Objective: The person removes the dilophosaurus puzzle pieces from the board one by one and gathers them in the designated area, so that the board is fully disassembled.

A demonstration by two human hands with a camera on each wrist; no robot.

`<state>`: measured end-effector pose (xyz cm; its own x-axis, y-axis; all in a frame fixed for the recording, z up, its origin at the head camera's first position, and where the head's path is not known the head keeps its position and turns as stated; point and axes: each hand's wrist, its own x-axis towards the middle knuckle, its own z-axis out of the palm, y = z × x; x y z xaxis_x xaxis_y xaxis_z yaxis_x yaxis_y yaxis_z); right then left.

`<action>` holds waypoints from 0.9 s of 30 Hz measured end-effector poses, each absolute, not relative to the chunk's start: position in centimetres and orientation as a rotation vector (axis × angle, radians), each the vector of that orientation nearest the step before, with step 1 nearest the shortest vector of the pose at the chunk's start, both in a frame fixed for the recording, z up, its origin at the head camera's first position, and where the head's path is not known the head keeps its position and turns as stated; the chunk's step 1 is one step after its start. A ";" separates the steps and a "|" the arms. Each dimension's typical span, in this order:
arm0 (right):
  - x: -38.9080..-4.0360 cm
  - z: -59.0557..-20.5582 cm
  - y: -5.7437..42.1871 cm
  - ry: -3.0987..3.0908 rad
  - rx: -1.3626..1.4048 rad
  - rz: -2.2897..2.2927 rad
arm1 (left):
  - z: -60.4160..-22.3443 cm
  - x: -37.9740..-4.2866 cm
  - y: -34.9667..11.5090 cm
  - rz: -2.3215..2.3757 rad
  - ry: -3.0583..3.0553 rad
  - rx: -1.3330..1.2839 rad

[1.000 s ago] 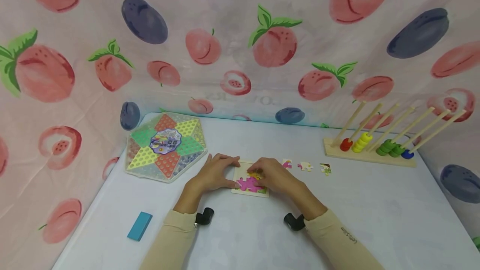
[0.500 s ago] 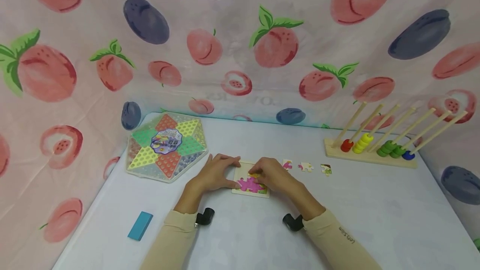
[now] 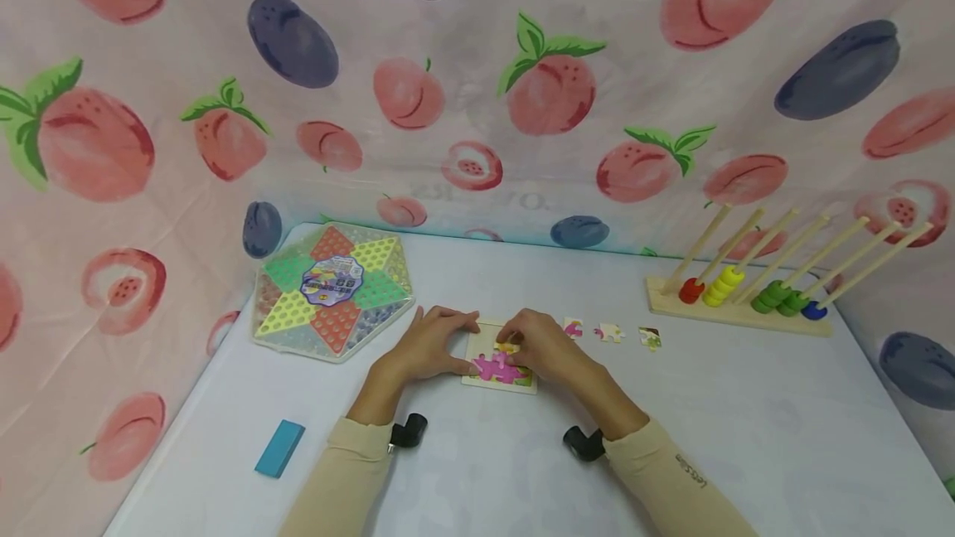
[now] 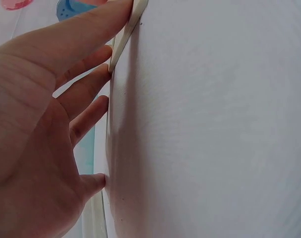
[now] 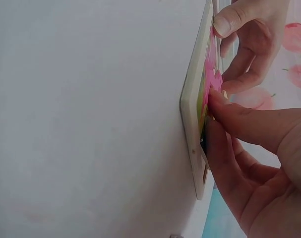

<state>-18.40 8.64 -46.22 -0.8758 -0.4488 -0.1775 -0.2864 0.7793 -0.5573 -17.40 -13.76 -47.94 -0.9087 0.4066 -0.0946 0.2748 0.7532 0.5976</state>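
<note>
A small wooden jigsaw puzzle tray (image 3: 481, 340) lies mid-table, with pink pieces (image 3: 494, 369) fitted along its near part and bare wood at its far left. My left hand (image 3: 427, 345) holds the tray at its left side, thumb near the lower corner and forefinger at the upper one. Over the tray's right half, my right hand (image 3: 547, 345) pinches a yellow-and-pink jigsaw piece (image 3: 507, 348) between thumb and fingers, low against the pink pieces. In the right wrist view the thumb and forefinger meet close to the tray's surface, and the fingers hide part of the piece.
Three loose jigsaw pieces (image 3: 609, 332) lie in a row right of the tray. A wooden peg rack (image 3: 739, 315) with coloured beads stands at back right. A hexagonal Chinese checkers board (image 3: 332, 292) lies at back left, and a blue block (image 3: 279, 448) at front left.
The right hand's fingers have shifted slightly upward over the tray, showing more of the pink and yellow pieces. The left hand and the tray stay in place.
</note>
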 end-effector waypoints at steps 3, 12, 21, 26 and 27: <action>-18.5 -46.4 8.7 2.669 -0.571 -0.766 | -48.0 -17.4 -13.8 0.880 2.735 0.541; -18.6 -46.7 8.9 2.661 -0.605 -0.789 | -48.1 -17.5 -13.8 0.882 2.735 0.549; -18.5 -46.8 9.1 2.654 -0.610 -0.842 | -48.1 -17.4 -13.9 0.882 2.738 0.549; -18.5 -46.9 9.4 2.622 -0.567 -0.889 | -48.1 -17.4 -13.9 0.882 2.739 0.556; -18.5 -46.9 9.5 2.616 -0.561 -0.896 | -48.1 -17.4 -13.9 0.882 2.738 0.557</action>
